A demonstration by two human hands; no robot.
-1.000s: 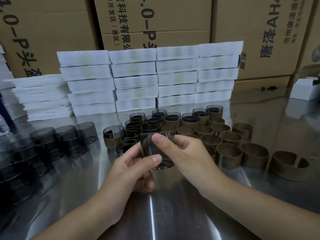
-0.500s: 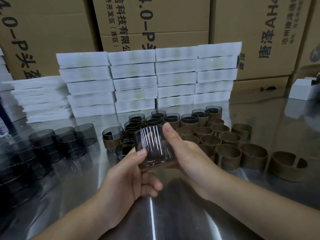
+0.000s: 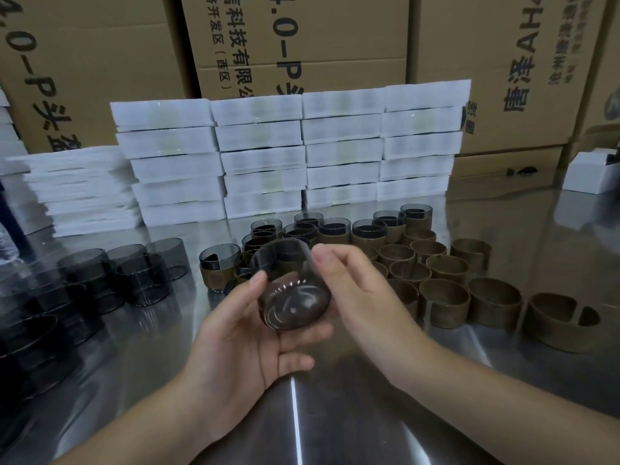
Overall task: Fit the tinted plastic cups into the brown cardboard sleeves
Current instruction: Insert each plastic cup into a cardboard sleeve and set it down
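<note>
Over steel table, left hand and right hand fingers clamp cup, base nearest.

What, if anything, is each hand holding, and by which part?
One tinted plastic cup: the left hand cradles its base and wall, the right hand pinches its rim.

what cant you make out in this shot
All in the head view:
- Nearest sleeved cups: partly hidden behind the tinted cup held in the left hand and right hand.
- Bare cups at far left: dark, cut off by the frame edge.
- White boxes: labels blurred.
- Cartons: print cut by the top edge, covered by the boxes.
</note>
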